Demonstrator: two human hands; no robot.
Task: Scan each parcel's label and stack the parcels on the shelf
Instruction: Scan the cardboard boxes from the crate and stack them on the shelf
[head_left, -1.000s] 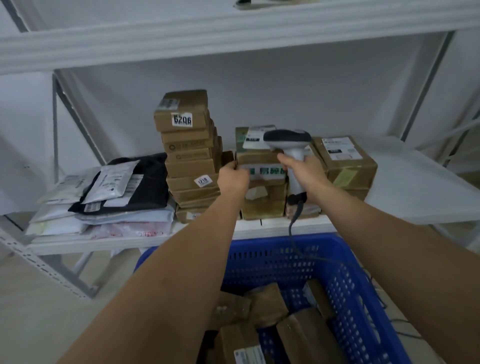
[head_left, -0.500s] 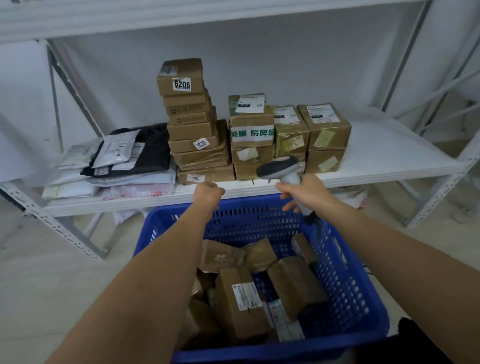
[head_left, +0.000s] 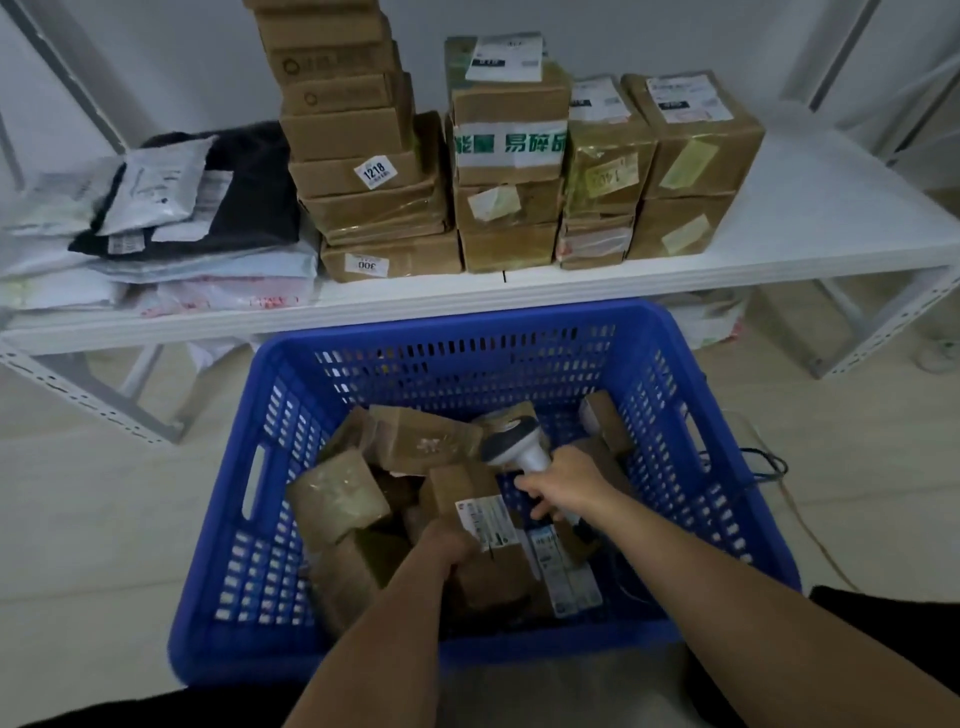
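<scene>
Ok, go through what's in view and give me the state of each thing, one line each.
Left hand: down in the crate, gripping a labelled parcel.
Labelled parcel: in the crate, label up, not yet lifted out.
Right hand: holding the scanner.
Scanner: head over the crate's parcels.
Blue crate: on the floor, holding several parcels.
Shelf: carries box stacks in the middle, soft mailers at left, bare at right.

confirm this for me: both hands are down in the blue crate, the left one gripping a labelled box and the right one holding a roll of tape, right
Not quite. In the head view the right hand holds a barcode scanner, not tape. The rest stands: both hands are in the blue crate, the left hand gripping the labelled box.
</scene>
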